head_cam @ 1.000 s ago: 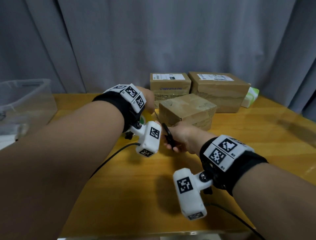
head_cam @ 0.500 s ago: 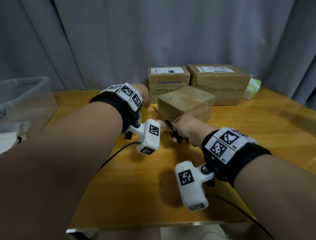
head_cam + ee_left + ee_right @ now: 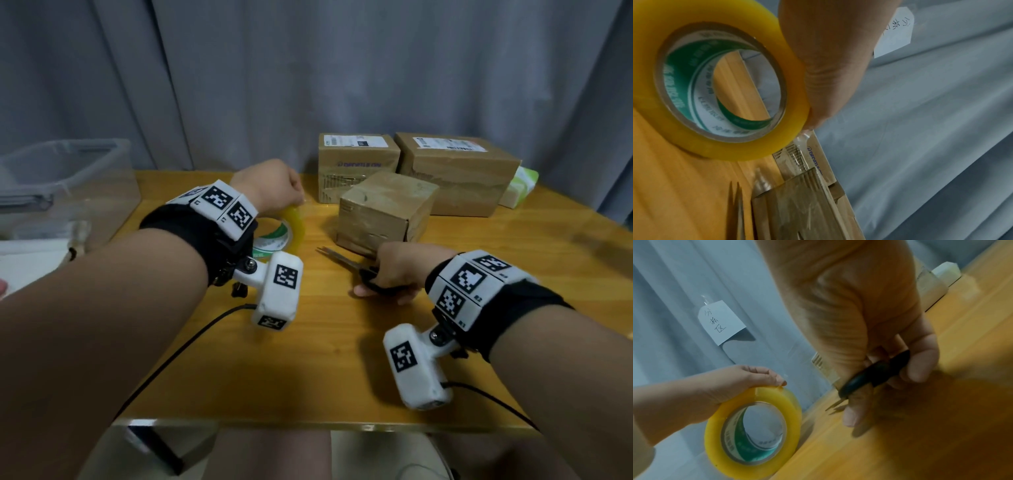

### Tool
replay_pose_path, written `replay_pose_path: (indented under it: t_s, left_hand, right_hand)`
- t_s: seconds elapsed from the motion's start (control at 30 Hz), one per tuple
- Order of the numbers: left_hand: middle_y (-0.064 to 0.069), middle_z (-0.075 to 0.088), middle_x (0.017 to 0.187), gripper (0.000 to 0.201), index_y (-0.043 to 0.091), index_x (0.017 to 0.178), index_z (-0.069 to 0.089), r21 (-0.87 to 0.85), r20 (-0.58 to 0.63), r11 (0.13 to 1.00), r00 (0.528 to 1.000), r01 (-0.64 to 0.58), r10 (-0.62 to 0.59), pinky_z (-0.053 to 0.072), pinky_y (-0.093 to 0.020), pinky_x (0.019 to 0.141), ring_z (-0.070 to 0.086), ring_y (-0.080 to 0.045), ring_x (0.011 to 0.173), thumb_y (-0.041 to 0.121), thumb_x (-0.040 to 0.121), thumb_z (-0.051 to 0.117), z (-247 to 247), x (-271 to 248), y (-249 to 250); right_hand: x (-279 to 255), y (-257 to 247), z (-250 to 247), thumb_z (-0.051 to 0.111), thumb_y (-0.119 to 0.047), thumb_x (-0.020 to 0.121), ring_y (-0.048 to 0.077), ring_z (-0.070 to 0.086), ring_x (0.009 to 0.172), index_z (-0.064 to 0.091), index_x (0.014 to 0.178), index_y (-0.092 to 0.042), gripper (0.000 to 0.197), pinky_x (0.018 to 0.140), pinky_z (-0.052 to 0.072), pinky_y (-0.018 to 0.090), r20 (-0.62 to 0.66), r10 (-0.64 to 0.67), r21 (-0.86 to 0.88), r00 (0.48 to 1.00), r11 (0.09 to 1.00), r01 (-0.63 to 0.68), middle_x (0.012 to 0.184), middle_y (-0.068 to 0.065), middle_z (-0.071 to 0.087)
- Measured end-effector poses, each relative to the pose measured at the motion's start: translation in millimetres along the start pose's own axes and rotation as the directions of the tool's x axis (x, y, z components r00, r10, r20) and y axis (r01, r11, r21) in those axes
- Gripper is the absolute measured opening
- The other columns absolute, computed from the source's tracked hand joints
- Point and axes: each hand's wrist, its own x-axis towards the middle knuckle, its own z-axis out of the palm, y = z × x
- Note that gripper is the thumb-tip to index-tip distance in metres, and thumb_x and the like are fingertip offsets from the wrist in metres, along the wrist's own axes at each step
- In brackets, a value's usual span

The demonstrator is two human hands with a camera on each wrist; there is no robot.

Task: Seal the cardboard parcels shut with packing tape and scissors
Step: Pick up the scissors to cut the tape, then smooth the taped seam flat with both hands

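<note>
**Tape in one hand, scissors in the other**

The left hand (image 3: 270, 185) holds a roll of yellow tape (image 3: 291, 228) standing on its edge on the worktop (image 3: 342, 359). Its fingers (image 3: 774, 380) curl over the top of the roll. From above, the wrist band and its white camera hide much of the roll. The wrist view shows it better: a green and white ring runs inside it. A bit of clear tape (image 3: 803, 138) hangs loose by the thumb tip, but I cannot tell where it ends.

The right hand (image 3: 400, 270) holds the scissors (image 3: 346, 262) low over the worktop. Its fingers wrap round the black handles, so the handles are mostly hidden. The thin blades poke out to the left, toward the tape, a little apart at the tips. The right wrist view is blurry near the hand.

Just behind the scissors sits a small box (image 3: 383, 212), shiny with tape on its sides. Two more boxes stand further back by the grey curtain (image 3: 308, 68): a middle box (image 3: 356, 164) and a big box (image 3: 459, 174), each with a white label on top. The words on the labels are too small to read. A green and white pack (image 3: 519, 186) peeks out behind the big box, mostly hidden.

A clear tub (image 3: 65, 185) sits at the left, cut off by the edge. A paper note (image 3: 721, 322) hangs on the curtain.
</note>
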Motion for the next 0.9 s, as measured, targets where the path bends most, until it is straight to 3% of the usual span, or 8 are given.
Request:
replay_pose_path:
  t_s: [0.17, 0.3, 0.4, 0.47, 0.5, 0.57, 0.67, 0.9]
  left_hand:
    - [0.006, 0.062, 0.086, 0.01, 0.029, 0.076, 0.064, 0.021, -0.028, 0.999, 0.998, -0.049, 0.05, 0.047, -0.032, 0.081, 0.056, -0.017, 0.088, 0.031, 0.086, 0.064, 4, -4, 2]
    - [0.0, 0.063, 0.088, 0.009, 0.021, 0.079, 0.066, -0.03, -0.061, 0.994, 0.993, -0.105, 0.103, 0.045, -0.03, 0.078, 0.056, -0.019, 0.088, 0.024, 0.087, 0.065, 1, -4, -1]
    - [-0.004, 0.064, 0.09, 0.012, 0.012, 0.087, 0.07, -0.012, -0.092, 0.991, 0.987, -0.13, 0.129, 0.043, -0.028, 0.076, 0.057, -0.021, 0.089, 0.022, 0.088, 0.063, -5, 2, -3]
    - [-0.008, 0.067, 0.093, 0.014, 0.01, 0.089, 0.071, -0.011, -0.092, 0.992, 0.988, -0.129, 0.128, 0.043, -0.028, 0.077, 0.059, -0.024, 0.091, 0.02, 0.088, 0.062, -7, 6, -6]
    - [-0.011, 0.067, 0.094, 0.014, 0.008, 0.088, 0.07, -0.014, -0.098, 0.992, 0.988, -0.123, 0.121, 0.044, -0.029, 0.077, 0.06, -0.027, 0.091, 0.019, 0.088, 0.061, -7, 8, -7]
    - [-0.016, 0.067, 0.092, 0.016, 0.005, 0.084, 0.068, -0.025, -0.125, 0.994, 0.987, -0.103, 0.099, 0.048, -0.033, 0.077, 0.061, -0.031, 0.089, 0.017, 0.088, 0.058, -3, 12, -12]
    - [-0.014, 0.067, 0.089, 0.016, 0.008, 0.078, 0.066, -0.094, -0.151, 0.993, 0.987, -0.076, 0.061, 0.051, -0.04, 0.08, 0.061, -0.031, 0.086, 0.017, 0.087, 0.058, 5, 18, -20]
    - [-0.008, 0.064, 0.078, 0.013, 0.009, 0.084, 0.068, -0.171, -0.147, 0.985, 0.989, -0.013, -0.013, 0.049, -0.033, 0.075, 0.061, -0.029, 0.083, 0.018, 0.086, 0.059, 6, 25, -27]
  right_hand:
    - [-8, 1, -2, 0.073, -0.045, 0.08, 0.027, 0.069, 0.089, 0.062, 0.109, -0.006, 0.05, 0.08, 0.059, 0.037, -0.029, -0.08, -0.082, 0.996, 0.994, 0.077, 0.102, 0.011, 0.067]
    - [-13, -6, -18, 0.06, -0.029, 0.092, 0.02, 0.057, 0.071, 0.064, 0.1, -0.009, 0.022, 0.056, 0.047, 0.027, -0.177, -0.201, -0.287, 0.963, 0.947, 0.145, 0.089, 0.008, 0.063]
    - [-6, -16, -35, 0.054, -0.037, 0.094, 0.024, 0.058, 0.081, 0.06, 0.085, -0.015, 0.025, 0.065, 0.046, 0.032, -0.533, -0.289, -0.217, 0.795, 0.955, 0.202, 0.085, 0.003, 0.057]
    - [6, -22, -43, 0.048, -0.046, 0.095, 0.028, 0.051, 0.108, 0.058, 0.113, -0.016, 0.037, 0.087, 0.044, 0.04, -0.668, -0.363, -0.322, 0.649, 0.928, 0.189, 0.114, 0.008, 0.053]
    - [14, -24, -46, 0.043, -0.05, 0.096, 0.031, 0.044, 0.12, 0.051, 0.128, -0.016, 0.048, 0.098, 0.038, 0.044, -0.665, -0.391, -0.367, 0.636, 0.913, 0.177, 0.128, 0.012, 0.047]
    - [30, -28, -49, 0.036, -0.05, 0.099, 0.032, 0.027, 0.138, 0.031, 0.146, -0.019, 0.057, 0.114, 0.022, 0.048, -0.579, -0.381, -0.407, 0.721, 0.901, 0.149, 0.15, 0.015, 0.029]
    - [57, -30, -42, 0.041, -0.027, 0.102, 0.032, 0.013, 0.146, 0.018, 0.151, -0.024, 0.055, 0.118, 0.015, 0.049, -0.41, -0.341, -0.497, 0.846, 0.861, 0.107, 0.16, 0.012, 0.009]
    - [64, -41, -21, 0.04, -0.011, 0.097, 0.041, 0.014, 0.144, 0.023, 0.142, -0.006, 0.049, 0.119, 0.018, 0.045, -0.461, -0.359, -0.595, 0.812, 0.803, 0.017, 0.157, 0.026, 0.007]
